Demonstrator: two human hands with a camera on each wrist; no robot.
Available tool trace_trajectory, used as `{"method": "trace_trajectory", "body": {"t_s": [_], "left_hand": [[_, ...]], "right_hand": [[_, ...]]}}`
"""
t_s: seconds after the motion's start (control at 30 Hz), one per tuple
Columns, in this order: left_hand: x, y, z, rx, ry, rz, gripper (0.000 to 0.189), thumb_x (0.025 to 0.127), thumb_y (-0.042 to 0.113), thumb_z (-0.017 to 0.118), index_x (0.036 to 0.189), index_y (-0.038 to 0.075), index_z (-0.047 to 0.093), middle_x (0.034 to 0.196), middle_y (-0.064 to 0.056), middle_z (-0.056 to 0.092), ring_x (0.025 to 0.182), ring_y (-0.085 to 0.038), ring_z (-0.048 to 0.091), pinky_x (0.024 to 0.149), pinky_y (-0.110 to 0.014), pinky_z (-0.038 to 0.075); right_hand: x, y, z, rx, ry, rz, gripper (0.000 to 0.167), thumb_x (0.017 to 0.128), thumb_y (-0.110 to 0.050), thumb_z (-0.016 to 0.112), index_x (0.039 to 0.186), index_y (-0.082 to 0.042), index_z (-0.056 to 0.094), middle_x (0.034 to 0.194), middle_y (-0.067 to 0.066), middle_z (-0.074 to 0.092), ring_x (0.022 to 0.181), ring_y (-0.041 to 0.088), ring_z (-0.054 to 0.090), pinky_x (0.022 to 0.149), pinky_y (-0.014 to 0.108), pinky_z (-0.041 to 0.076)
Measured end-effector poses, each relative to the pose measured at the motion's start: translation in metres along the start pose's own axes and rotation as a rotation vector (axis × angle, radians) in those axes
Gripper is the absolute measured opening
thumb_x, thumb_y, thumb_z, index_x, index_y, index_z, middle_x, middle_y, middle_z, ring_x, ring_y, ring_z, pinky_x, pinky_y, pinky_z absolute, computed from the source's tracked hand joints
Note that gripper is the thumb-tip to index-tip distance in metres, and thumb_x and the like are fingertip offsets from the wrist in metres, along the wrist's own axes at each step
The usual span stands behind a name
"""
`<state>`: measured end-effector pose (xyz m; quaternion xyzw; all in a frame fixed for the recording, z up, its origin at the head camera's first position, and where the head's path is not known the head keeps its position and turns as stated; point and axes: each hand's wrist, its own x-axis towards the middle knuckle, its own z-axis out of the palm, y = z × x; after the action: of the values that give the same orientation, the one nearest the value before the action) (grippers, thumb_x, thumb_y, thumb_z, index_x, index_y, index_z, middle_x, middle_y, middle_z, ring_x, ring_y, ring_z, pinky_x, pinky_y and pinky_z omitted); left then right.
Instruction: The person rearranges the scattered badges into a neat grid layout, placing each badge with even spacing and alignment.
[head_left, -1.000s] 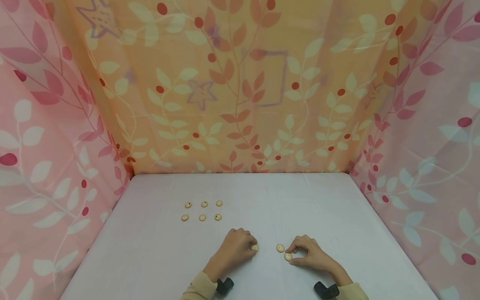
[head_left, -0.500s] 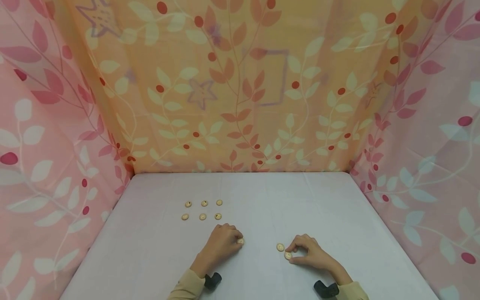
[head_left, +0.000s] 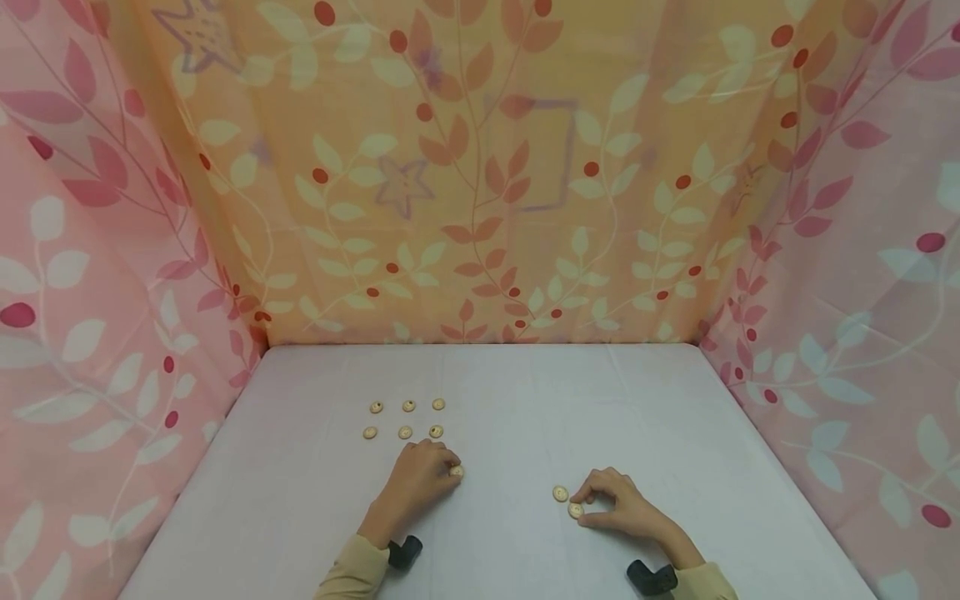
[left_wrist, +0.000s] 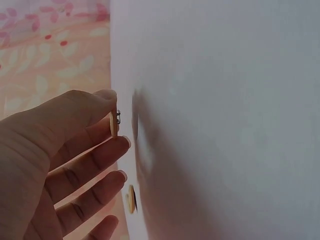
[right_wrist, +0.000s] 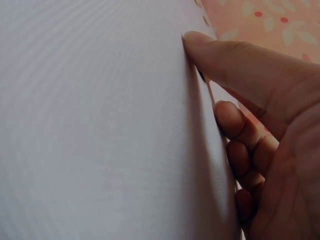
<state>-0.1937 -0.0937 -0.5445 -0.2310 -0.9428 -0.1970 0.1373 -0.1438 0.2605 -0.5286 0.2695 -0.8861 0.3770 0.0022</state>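
My left hand (head_left: 420,482) pinches a small round wooden button (head_left: 457,472) by its edge. In the left wrist view that button (left_wrist: 113,125) is held level, apart from its shadow on the cloth, with a small metal loop (left_wrist: 118,117) on the side facing the table. My right hand (head_left: 618,507) has thumb and forefinger at opposite edges of another button (head_left: 576,511) low at the table. In the right wrist view the thumb (right_wrist: 220,55) hides most of that piece. Just beyond it lies a further button (head_left: 560,493).
Several similar buttons lie in two rows at the left, one row behind the other; the front row's right button (head_left: 436,432) is just beyond my left hand. A white cloth (head_left: 517,392) covers the table. Leaf-patterned curtains (head_left: 480,167) stand at the back and both sides.
My left hand has carried its button leftward and a little farther back, toward the two rows. The right hand and the button beside it have stayed in place.
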Motion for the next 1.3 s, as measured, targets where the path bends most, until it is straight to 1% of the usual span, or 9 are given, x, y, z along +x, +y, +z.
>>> {"method": "trace_trajectory", "body": {"t_s": [0.17, 0.33, 0.53, 0.77, 0.93, 1.17, 1.3], "left_hand": [[-0.002, -0.01, -0.005, 0.006, 0.014, -0.022, 0.008, 0.073, 0.029, 0.073, 0.079, 0.024, 0.074, 0.075, 0.015, 0.064, 0.072, -0.007, 0.054, 0.067, -0.029, 0.039], [-0.004, -0.018, -0.008, 0.009, 0.032, -0.018, 0.01, 0.072, 0.028, 0.075, 0.079, 0.021, 0.073, 0.078, 0.012, 0.066, 0.073, -0.008, 0.058, 0.068, -0.032, 0.041], [-0.004, -0.025, -0.011, 0.02, 0.02, -0.056, 0.009, 0.071, 0.027, 0.075, 0.078, 0.021, 0.074, 0.075, 0.011, 0.065, 0.07, -0.006, 0.058, 0.066, -0.032, 0.039], [-0.003, -0.028, -0.014, 0.022, 0.008, -0.074, 0.008, 0.072, 0.025, 0.075, 0.078, 0.02, 0.074, 0.074, 0.011, 0.064, 0.072, -0.008, 0.055, 0.066, -0.034, 0.039], [-0.003, -0.029, -0.012, 0.045, -0.002, -0.075, 0.008, 0.071, 0.026, 0.075, 0.078, 0.021, 0.074, 0.074, 0.012, 0.064, 0.072, -0.008, 0.054, 0.065, -0.033, 0.038], [-0.004, -0.028, -0.013, 0.045, -0.004, -0.073, 0.008, 0.071, 0.026, 0.075, 0.077, 0.021, 0.074, 0.075, 0.012, 0.064, 0.073, -0.008, 0.055, 0.066, -0.034, 0.039], [-0.004, -0.028, -0.013, 0.042, -0.007, -0.076, 0.007, 0.071, 0.025, 0.075, 0.077, 0.021, 0.074, 0.074, 0.012, 0.063, 0.073, -0.008, 0.054, 0.066, -0.035, 0.039]], "right_hand": [[0.001, 0.001, 0.001, 0.001, 0.001, -0.008, 0.025, 0.069, -0.018, 0.079, 0.09, -0.018, 0.066, 0.083, -0.004, 0.062, 0.082, 0.017, 0.047, 0.073, 0.024, 0.021], [0.001, 0.002, 0.001, -0.002, 0.001, -0.021, 0.025, 0.069, -0.018, 0.079, 0.09, -0.019, 0.066, 0.083, -0.004, 0.062, 0.081, 0.017, 0.047, 0.073, 0.025, 0.021], [0.002, 0.001, 0.0, -0.008, -0.003, -0.034, 0.025, 0.069, -0.018, 0.079, 0.091, -0.018, 0.066, 0.083, -0.003, 0.062, 0.081, 0.017, 0.047, 0.072, 0.026, 0.023], [0.002, 0.004, 0.0, -0.008, -0.004, -0.067, 0.025, 0.07, -0.017, 0.079, 0.092, -0.017, 0.066, 0.083, -0.002, 0.062, 0.08, 0.019, 0.047, 0.07, 0.028, 0.023], [0.002, 0.003, 0.0, -0.004, -0.005, -0.058, 0.025, 0.07, -0.017, 0.079, 0.091, -0.017, 0.066, 0.083, -0.003, 0.062, 0.08, 0.019, 0.047, 0.071, 0.027, 0.023], [0.001, 0.004, 0.001, 0.002, 0.005, -0.052, 0.025, 0.069, -0.017, 0.08, 0.09, -0.018, 0.067, 0.083, -0.003, 0.062, 0.08, 0.018, 0.047, 0.071, 0.027, 0.022], [0.0, 0.012, 0.005, -0.005, 0.019, -0.053, 0.026, 0.068, -0.016, 0.08, 0.09, -0.018, 0.067, 0.082, -0.003, 0.061, 0.08, 0.018, 0.047, 0.072, 0.027, 0.021]]}}
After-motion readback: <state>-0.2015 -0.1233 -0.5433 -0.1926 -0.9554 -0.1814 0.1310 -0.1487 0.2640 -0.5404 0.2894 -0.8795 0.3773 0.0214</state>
